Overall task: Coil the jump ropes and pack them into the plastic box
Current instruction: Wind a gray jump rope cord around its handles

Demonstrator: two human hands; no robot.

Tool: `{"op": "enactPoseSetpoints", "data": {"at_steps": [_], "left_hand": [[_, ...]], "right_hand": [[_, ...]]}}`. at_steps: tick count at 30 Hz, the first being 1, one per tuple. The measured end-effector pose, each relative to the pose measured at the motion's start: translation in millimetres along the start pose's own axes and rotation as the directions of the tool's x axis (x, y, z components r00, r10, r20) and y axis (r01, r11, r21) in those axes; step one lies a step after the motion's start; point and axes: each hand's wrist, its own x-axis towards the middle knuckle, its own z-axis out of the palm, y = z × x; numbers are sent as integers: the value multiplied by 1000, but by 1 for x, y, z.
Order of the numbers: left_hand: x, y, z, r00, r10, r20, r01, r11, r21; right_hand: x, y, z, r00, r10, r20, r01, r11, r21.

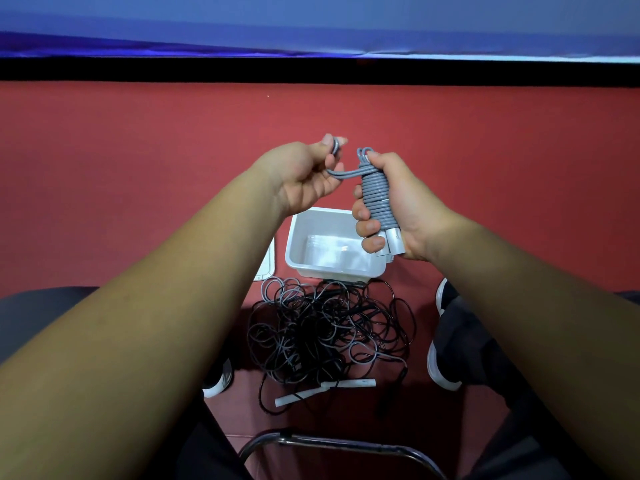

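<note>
Even, fairly bright indoor light on a red floor [138,168], seen through a wide-angle lens.
Glare whitens the bottom of the plastic box [332,271]; soft shadows pool under the tangled ropes [325,327]. The grey jump rope [377,199] at centre is sharp, while the forearms [138,323] stretch and soften toward the lower corners and the black baseboard [311,69] bows slightly.

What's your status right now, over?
Right hand grips coiled grey rope; left hand pinches its loose end. Box open on floor. Tangled ropes heaped beside box, not blocking it.
</note>
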Motion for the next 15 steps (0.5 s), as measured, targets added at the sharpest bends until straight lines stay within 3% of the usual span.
{"op": "enactPoseSetpoints", "data": {"at_steps": [8,15], "left_hand": [[-9,-2,1,986,-18,164,-27,962,270],[-3,-3,-7,985,94,144,-146,902,407]], "right_hand": [[0,-4,-8,999,3,48,-3,1000,-7],[-3,-8,-10,995,20,100,-12,996,-85]]}}
